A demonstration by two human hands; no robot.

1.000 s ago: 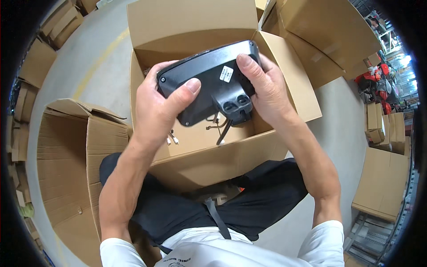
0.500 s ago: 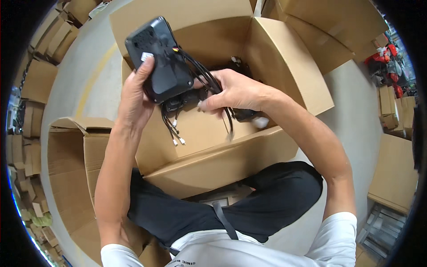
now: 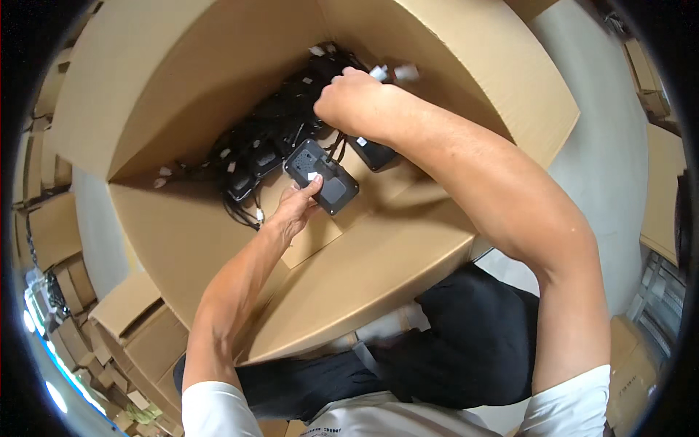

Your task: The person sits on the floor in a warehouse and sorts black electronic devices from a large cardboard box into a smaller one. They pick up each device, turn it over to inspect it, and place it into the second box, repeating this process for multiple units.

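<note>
Inside a large cardboard box [image 3: 364, 266], my left hand [image 3: 295, 205] grips a black rectangular plastic device [image 3: 335, 188] by its near left edge. The thumb presses beside a small white sticker on its upper face. From the device's far side, thin black cables [image 3: 338, 144] run up to my right hand [image 3: 354, 102], which is closed around them. White connectors [image 3: 406, 72], blurred, stick out past that hand. Another black device [image 3: 373, 153] lies just right of the held one. Behind both hands a heap of black devices and cables [image 3: 269, 124] fills the box's far side.
The box's right flap [image 3: 502, 65] stands spread outward beneath my right forearm's far side. A smaller open carton [image 3: 138, 313] stands at the near left. Stacked cartons [image 3: 73, 335] line the left rim, and a metal rack [image 3: 659, 291] is at the right.
The device has gone from above the box's left edge down into the box, with my left hand on it. My right hand has moved farther in, and my view has leaned closer.
</note>
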